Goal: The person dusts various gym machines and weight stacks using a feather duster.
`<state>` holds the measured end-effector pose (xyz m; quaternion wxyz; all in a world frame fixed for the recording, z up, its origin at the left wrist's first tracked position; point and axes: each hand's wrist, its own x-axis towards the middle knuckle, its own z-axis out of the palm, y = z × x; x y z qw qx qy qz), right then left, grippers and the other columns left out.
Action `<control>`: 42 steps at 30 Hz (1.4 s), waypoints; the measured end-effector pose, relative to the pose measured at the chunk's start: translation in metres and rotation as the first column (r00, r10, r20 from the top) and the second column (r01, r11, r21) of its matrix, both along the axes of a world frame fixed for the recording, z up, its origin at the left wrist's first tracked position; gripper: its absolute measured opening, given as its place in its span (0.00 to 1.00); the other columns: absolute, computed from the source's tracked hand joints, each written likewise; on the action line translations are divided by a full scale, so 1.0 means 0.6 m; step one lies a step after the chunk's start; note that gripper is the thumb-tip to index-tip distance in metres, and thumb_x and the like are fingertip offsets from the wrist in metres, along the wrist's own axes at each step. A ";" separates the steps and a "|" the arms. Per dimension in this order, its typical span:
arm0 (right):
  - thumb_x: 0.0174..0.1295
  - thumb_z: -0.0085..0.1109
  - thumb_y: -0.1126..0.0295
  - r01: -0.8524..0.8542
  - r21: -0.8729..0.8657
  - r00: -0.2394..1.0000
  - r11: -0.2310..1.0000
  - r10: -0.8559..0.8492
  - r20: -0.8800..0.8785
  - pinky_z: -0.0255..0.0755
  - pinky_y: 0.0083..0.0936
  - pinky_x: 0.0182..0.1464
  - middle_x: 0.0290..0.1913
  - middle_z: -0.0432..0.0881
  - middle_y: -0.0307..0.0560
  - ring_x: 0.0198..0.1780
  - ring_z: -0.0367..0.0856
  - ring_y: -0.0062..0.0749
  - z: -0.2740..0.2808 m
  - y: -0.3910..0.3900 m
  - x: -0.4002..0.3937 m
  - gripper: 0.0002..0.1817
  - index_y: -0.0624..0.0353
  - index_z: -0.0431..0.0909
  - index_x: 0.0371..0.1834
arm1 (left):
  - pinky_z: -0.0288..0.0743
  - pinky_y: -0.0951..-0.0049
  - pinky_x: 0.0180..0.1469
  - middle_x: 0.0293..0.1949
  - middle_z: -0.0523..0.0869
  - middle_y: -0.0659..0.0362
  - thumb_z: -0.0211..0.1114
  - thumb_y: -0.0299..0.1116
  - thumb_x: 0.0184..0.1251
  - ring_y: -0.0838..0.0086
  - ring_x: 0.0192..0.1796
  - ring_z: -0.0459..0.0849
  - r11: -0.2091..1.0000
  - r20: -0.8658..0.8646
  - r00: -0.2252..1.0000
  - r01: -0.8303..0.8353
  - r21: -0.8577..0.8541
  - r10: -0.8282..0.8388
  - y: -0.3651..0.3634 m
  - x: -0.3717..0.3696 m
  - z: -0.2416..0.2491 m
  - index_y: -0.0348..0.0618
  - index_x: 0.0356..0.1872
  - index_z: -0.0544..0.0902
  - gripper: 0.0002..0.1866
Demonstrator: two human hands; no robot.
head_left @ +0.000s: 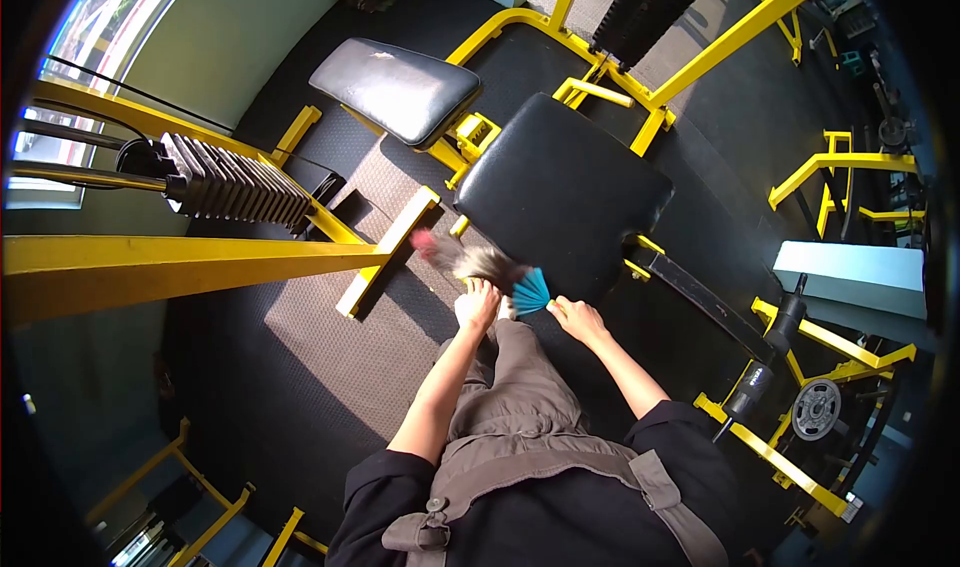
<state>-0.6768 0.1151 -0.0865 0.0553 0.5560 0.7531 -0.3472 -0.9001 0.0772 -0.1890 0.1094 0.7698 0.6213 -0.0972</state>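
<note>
My left hand is closed around the near end of a feather duster, a fluffy grey-white bundle with a pink-red tip, smeared by motion. The duster reaches up and left from the hand, beside the front edge of the black padded seat. In my right hand, fingers closed, is the yellowish handle of a small teal fan-shaped brush. Its bristles spread toward my left hand and overlap the duster's dark end in this view. Both hands are in front of my trousers, low over the floor.
A black padded backrest stands beyond the seat on a yellow frame. Left is a weight stack with a long yellow beam. At right are a lever arm, foam rollers and a grey weight plate.
</note>
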 end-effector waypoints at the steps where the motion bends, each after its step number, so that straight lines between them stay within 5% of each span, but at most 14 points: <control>1: 0.63 0.46 0.51 0.041 -0.061 0.997 0.997 -0.045 -0.063 0.71 0.44 0.30 0.22 0.77 0.59 0.31 0.77 0.57 -0.007 -0.009 0.011 0.19 0.57 0.73 0.35 | 0.77 0.68 0.46 0.47 0.76 0.51 0.50 0.31 0.59 0.58 0.55 0.72 0.990 0.169 0.984 -0.025 -0.137 0.048 0.001 -0.010 -0.005 0.38 0.39 0.77 0.12; 4: 0.62 0.47 0.52 0.135 -0.122 0.978 0.983 -0.151 -0.142 0.70 0.43 0.31 0.23 0.77 0.59 0.34 0.77 0.57 -0.001 -0.027 0.040 0.19 0.59 0.72 0.33 | 0.70 0.63 0.53 0.47 0.74 0.49 0.63 0.32 0.50 0.56 0.55 0.71 0.959 0.687 0.685 -0.279 -0.059 0.241 -0.023 -0.034 0.017 0.36 0.45 0.74 0.20; 7: 0.62 0.48 0.52 0.185 -0.170 0.959 0.968 -0.215 -0.183 0.68 0.43 0.30 0.24 0.75 0.62 0.36 0.75 0.58 -0.008 -0.053 0.030 0.20 0.61 0.72 0.31 | 0.66 0.64 0.55 0.47 0.74 0.47 0.69 0.33 0.45 0.55 0.51 0.73 0.811 0.813 0.452 -0.584 -0.043 0.368 -0.033 -0.031 0.031 0.34 0.45 0.73 0.24; 8: 0.62 0.48 0.53 0.178 -0.204 0.953 0.963 -0.221 -0.208 0.68 0.43 0.30 0.25 0.74 0.63 0.36 0.74 0.59 -0.014 -0.062 0.018 0.20 0.62 0.72 0.31 | 0.72 0.66 0.50 0.47 0.74 0.47 0.69 0.36 0.49 0.58 0.48 0.75 0.745 0.758 0.500 -0.666 0.026 0.420 -0.032 -0.033 0.026 0.35 0.50 0.69 0.28; 10: 0.62 0.49 0.55 0.187 -0.160 0.921 0.969 -0.229 -0.313 0.66 0.42 0.28 0.24 0.74 0.62 0.35 0.73 0.59 -0.024 -0.089 0.005 0.18 0.62 0.72 0.32 | 0.73 0.65 0.47 0.51 0.71 0.45 0.67 0.38 0.54 0.60 0.46 0.77 0.373 0.712 -0.241 -0.717 -0.589 0.660 -0.016 -0.023 0.022 0.36 0.59 0.62 0.34; 11: 0.62 0.49 0.55 0.202 -0.150 0.916 0.968 -0.241 -0.320 0.66 0.43 0.27 0.24 0.74 0.62 0.35 0.74 0.59 -0.022 -0.102 0.015 0.18 0.61 0.72 0.31 | 0.76 0.62 0.41 0.51 0.71 0.46 0.66 0.41 0.56 0.63 0.43 0.79 0.188 0.457 -0.643 -0.443 -0.877 0.614 -0.009 -0.022 0.019 0.36 0.60 0.60 0.35; 12: 0.62 0.50 0.55 0.218 -0.137 0.911 0.966 -0.252 -0.326 0.66 0.43 0.27 0.23 0.74 0.61 0.34 0.75 0.59 -0.015 -0.110 0.027 0.17 0.61 0.72 0.31 | 0.77 0.59 0.38 0.48 0.74 0.49 0.65 0.42 0.57 0.64 0.42 0.80 0.163 0.321 -0.777 -0.277 -0.947 0.542 -0.010 -0.025 -0.020 0.37 0.62 0.57 0.37; 14: 0.62 0.49 0.54 0.224 -0.104 0.917 0.969 -0.245 -0.314 0.67 0.44 0.27 0.23 0.75 0.61 0.33 0.75 0.59 -0.009 -0.133 0.064 0.18 0.59 0.73 0.32 | 0.77 0.59 0.36 0.42 0.77 0.52 0.64 0.43 0.58 0.65 0.39 0.80 0.293 0.245 -0.752 -0.072 -0.953 0.611 -0.006 -0.035 -0.020 0.39 0.63 0.51 0.39; 16: 0.62 0.49 0.53 0.221 -0.075 0.924 0.972 -0.233 -0.303 0.68 0.45 0.27 0.23 0.75 0.61 0.32 0.76 0.59 -0.002 -0.139 0.071 0.18 0.58 0.73 0.32 | 0.77 0.62 0.33 0.34 0.78 0.57 0.63 0.44 0.58 0.69 0.33 0.79 0.294 0.269 -0.733 -0.099 -0.951 0.625 -0.007 -0.025 -0.018 0.43 0.64 0.48 0.39; 19: 0.62 0.47 0.51 0.261 -0.010 0.965 0.965 -0.261 0.006 0.70 0.47 0.29 0.22 0.76 0.60 0.32 0.77 0.58 0.004 -0.105 0.026 0.19 0.56 0.73 0.33 | 0.77 0.62 0.31 0.34 0.76 0.58 0.62 0.43 0.59 0.71 0.29 0.78 0.196 0.286 -0.718 -0.209 -0.958 0.635 -0.008 -0.012 -0.029 0.45 0.61 0.53 0.35; 26: 0.63 0.44 0.51 0.272 0.270 0.962 0.924 -0.252 -0.107 0.74 0.45 0.26 0.20 0.78 0.58 0.27 0.79 0.54 0.053 0.096 -0.034 0.18 0.55 0.71 0.31 | 0.78 0.72 0.26 0.35 0.78 0.55 0.61 0.26 0.54 0.72 0.31 0.80 0.158 0.385 -0.404 -0.491 -0.856 0.830 0.012 -0.001 -0.044 0.42 0.50 0.63 0.22; 32: 0.63 0.44 0.50 0.144 0.425 0.976 0.894 -0.199 0.086 0.76 0.42 0.29 0.23 0.80 0.54 0.29 0.81 0.51 0.049 0.278 0.045 0.18 0.54 0.72 0.32 | 0.78 0.74 0.21 0.32 0.79 0.54 0.61 0.26 0.55 0.71 0.29 0.82 0.198 0.384 -0.391 -0.438 -0.877 0.837 0.012 -0.013 -0.053 0.38 0.45 0.67 0.17; 36: 0.63 0.43 0.50 0.257 0.481 0.928 0.838 -0.352 0.119 0.75 0.44 0.35 0.28 0.80 0.56 0.34 0.80 0.51 0.060 0.405 0.072 0.20 0.56 0.74 0.32 | 0.80 0.71 0.23 0.33 0.78 0.53 0.60 0.25 0.56 0.69 0.31 0.82 0.191 0.338 -0.378 -0.376 -0.907 0.862 0.017 -0.020 -0.053 0.36 0.43 0.67 0.15; 42: 0.61 0.45 0.48 0.216 0.346 0.933 0.913 -0.298 0.202 0.72 0.42 0.43 0.36 0.81 0.53 0.42 0.79 0.50 0.058 0.532 0.101 0.21 0.54 0.77 0.37 | 0.83 0.67 0.28 0.33 0.77 0.53 0.58 0.23 0.57 0.69 0.33 0.81 0.142 0.308 -0.432 -0.375 -0.916 0.848 0.025 -0.016 -0.031 0.36 0.41 0.66 0.13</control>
